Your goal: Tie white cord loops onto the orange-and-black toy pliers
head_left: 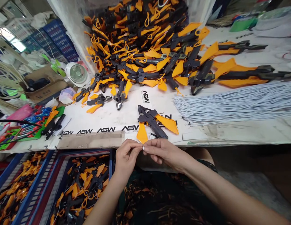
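My left hand [126, 156] and my right hand [163, 151] meet fingertip to fingertip just below the table's front edge. Both are pinched on a small white thing [143, 148], too small to name. Right above them on the table lies one pair of black pliers with orange handles [155, 123], jaws pointing away to the left. A big heap of the same pliers [140, 43] fills the back of the table. A bundle of thin white cords [234, 104] lies to the right.
A blue crate [110, 162] with several finished pliers stands at my lower left, another crate [16, 184] beside it. A small white fan [77, 73], a cardboard box [42, 84] and coloured packs [30, 122] crowd the left end. Two large pliers [244, 75] lie far right.
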A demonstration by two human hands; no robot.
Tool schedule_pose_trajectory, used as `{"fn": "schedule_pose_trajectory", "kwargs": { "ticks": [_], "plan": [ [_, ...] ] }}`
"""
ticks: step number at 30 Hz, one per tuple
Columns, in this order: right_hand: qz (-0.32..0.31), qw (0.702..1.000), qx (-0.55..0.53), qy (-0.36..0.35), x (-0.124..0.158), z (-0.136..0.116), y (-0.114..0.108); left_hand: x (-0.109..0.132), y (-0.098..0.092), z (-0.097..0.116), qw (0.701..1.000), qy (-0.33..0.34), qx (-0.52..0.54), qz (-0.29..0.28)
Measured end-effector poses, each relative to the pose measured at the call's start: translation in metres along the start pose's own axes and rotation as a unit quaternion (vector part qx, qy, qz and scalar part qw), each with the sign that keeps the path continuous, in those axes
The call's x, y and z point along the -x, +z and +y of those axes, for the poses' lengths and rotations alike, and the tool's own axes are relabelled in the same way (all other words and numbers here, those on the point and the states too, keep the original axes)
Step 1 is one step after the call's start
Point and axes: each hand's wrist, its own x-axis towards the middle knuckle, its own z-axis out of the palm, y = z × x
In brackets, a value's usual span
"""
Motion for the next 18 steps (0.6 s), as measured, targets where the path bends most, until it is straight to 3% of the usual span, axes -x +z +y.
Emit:
{"fn": "schedule_pose_trajectory", "kwargs": {
  "ticks": [2,5,9,12,15,18],
  "plan": [
    [0.016,0.998,-0.054,0.009,-0.003,0.003,0.003,0.0,0.0,-0.001,0.999,-0.034,0.008,-0.005],
    [0.075,0.996,-0.041,-0.009,-0.007,0.01,0.008,0.007,0.004,-0.003,0.995,-0.1,0.001,0.001],
    [0.126,0.987,0.069,-0.068,-0.009,0.018,0.014,0.014,0.008,-0.001,0.992,-0.118,-0.049,0.008],
    [0.159,0.951,0.197,-0.18,-0.004,0.018,0.017,0.014,0.01,0.002,0.986,-0.131,-0.094,0.043],
    [0.154,0.916,0.258,-0.267,0.0,0.02,0.017,0.012,0.011,0.006,0.975,-0.211,-0.029,0.058],
    [0.104,0.949,0.194,-0.225,0.001,0.023,0.017,0.011,0.009,0.006,0.962,-0.264,0.067,0.023]
  ]
}}
